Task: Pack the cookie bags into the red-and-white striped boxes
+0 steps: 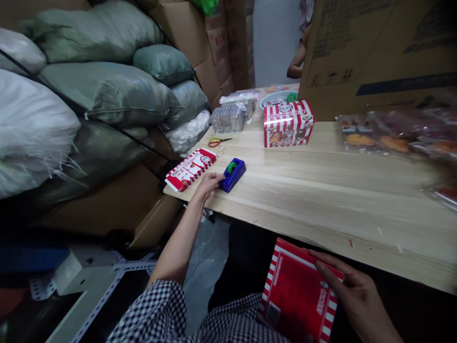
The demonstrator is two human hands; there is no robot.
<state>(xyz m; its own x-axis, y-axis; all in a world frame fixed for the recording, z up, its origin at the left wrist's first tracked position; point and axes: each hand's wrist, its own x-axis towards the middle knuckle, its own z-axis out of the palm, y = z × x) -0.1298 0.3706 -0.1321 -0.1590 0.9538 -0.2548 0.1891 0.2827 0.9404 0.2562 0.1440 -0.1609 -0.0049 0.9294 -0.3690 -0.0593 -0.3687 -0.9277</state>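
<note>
A blue tape dispenser (234, 177) with a green roll in it stands near the table's front edge. My left hand (210, 183) reaches to its near left end, fingertips pinched together against it. Whatever lies between those fingertips is too small to see. In my right hand (352, 290) is a red and white striped cardboard box (300, 290), held low in front of my body, below the table edge. Its broad red face is turned up, with my thumb and fingers along its right side. Left of the dispenser lies a stack of flat printed cartons (191, 169).
Scissors (215, 142) with yellow and red handles lie behind the cartons. A made-up striped box (288, 125), clear plastic containers (227, 119) and a bowl (267, 101) stand farther back. Bagged toy food (360, 138) is at right by a large carton (378, 52). Stuffed sacks (107, 90) crowd the left.
</note>
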